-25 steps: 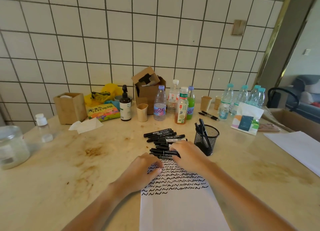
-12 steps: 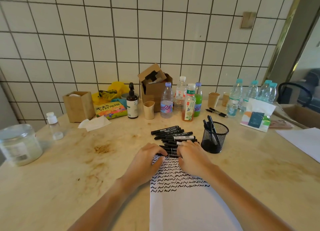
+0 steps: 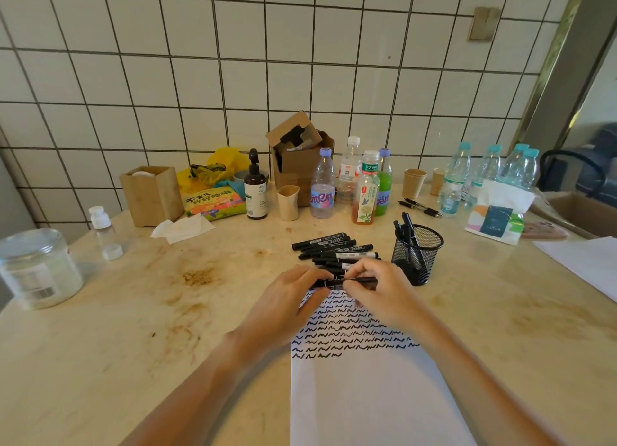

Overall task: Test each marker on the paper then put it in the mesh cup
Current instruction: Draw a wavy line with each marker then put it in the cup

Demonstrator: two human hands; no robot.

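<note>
We judge the step to be uncapping, so we should pull straight along the marker [image 3: 345, 281], keeping it level above the top edge of the paper [image 3: 367, 395] on the table [image 3: 133, 345]. Our left hand [image 3: 288, 307] and right hand [image 3: 380, 295] each pinch one end of it with curled fingers. The mesh cup [image 3: 417, 255] stands just beside the right hand.

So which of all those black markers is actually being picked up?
The marker nearest the paper: the left hand and right hand pinch it between them, lifted crosswise. The other loose markers lie untouched behind it.
</note>
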